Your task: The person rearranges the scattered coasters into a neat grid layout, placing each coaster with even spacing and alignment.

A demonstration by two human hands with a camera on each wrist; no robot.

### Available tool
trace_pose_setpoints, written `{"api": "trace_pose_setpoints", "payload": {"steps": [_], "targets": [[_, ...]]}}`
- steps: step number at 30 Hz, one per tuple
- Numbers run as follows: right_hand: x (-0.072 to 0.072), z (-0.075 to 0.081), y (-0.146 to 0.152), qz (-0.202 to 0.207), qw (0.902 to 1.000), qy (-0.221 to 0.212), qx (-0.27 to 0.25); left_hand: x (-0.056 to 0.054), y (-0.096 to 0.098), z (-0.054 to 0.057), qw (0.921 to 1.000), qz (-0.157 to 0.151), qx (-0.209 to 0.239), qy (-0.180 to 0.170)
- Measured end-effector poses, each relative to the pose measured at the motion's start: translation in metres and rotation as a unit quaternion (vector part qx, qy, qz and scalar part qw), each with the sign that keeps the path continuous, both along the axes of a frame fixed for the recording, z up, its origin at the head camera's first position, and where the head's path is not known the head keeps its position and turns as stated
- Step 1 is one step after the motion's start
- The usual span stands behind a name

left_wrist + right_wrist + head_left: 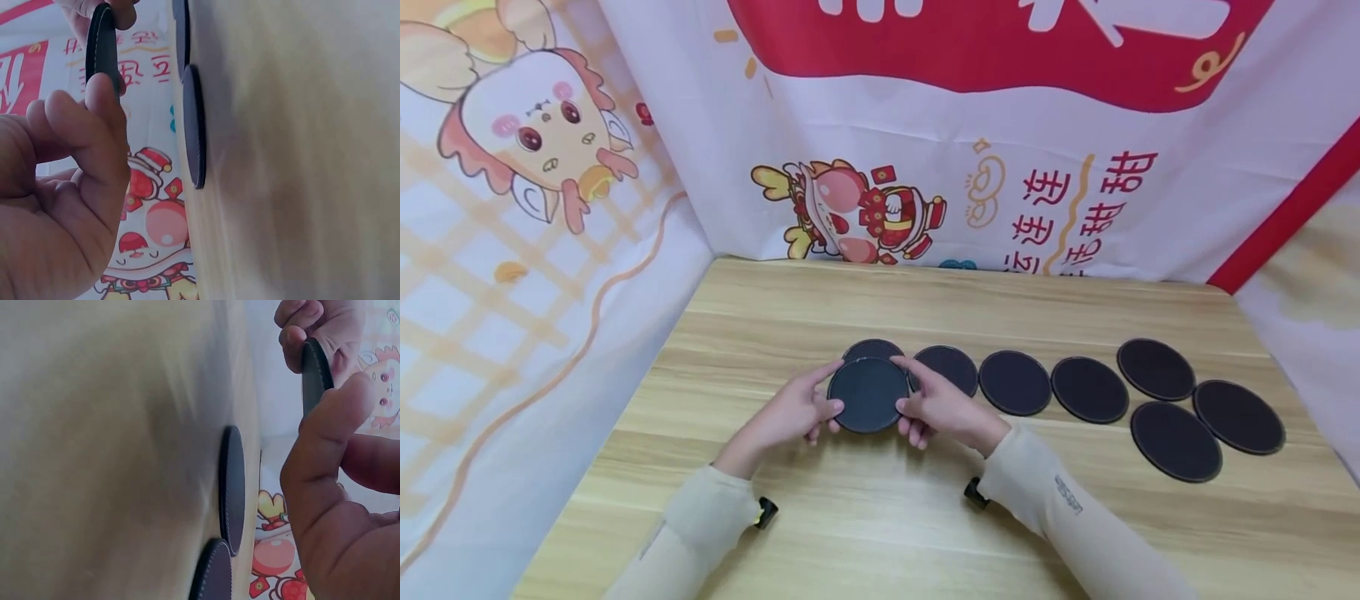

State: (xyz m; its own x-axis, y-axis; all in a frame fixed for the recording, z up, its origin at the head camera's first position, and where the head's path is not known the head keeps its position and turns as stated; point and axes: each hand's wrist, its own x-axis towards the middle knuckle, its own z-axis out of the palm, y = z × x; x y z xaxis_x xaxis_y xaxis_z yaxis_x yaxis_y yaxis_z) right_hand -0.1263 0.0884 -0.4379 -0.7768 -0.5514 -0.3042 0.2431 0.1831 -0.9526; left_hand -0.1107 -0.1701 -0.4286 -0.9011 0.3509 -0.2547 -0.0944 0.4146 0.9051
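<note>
Both hands hold one round black coaster with a stitched rim, raised above the table. My left hand pinches its left edge between thumb and fingers, and my right hand pinches the right edge. In the left wrist view the held coaster appears edge-on, apart from the tabletop. The right wrist view also shows the coaster between the two hands. Behind it in the head view, another coaster lies on the table, partly covered. Next to that, a further coaster is partly hidden by my right hand.
More black coasters lie flat on the wooden table: two continue the row, one and another. Three form a cluster at the right, including one nearest me. A printed cloth hangs along the table's back edge.
</note>
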Motion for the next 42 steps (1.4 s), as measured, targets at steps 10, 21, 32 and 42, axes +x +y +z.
{"api": "trace_pose_setpoints", "payload": {"steps": [10,21,32,42], "targets": [[0.025,-0.011,-0.002,0.001,0.9989,0.010,0.045,0.018,0.004,-0.006,0.9982,-0.029,-0.025,-0.046],[0.038,-0.020,-0.010,0.001,0.9961,0.006,0.088,0.025,0.010,-0.017,0.9948,-0.037,-0.066,-0.068],[0.041,-0.020,-0.018,0.004,0.9855,0.052,0.161,0.023,0.015,-0.017,0.9895,-0.022,-0.141,-0.025],[0.038,-0.019,-0.025,0.008,0.9683,0.096,0.230,0.021,0.020,-0.015,0.9820,-0.013,-0.188,-0.012]]}}
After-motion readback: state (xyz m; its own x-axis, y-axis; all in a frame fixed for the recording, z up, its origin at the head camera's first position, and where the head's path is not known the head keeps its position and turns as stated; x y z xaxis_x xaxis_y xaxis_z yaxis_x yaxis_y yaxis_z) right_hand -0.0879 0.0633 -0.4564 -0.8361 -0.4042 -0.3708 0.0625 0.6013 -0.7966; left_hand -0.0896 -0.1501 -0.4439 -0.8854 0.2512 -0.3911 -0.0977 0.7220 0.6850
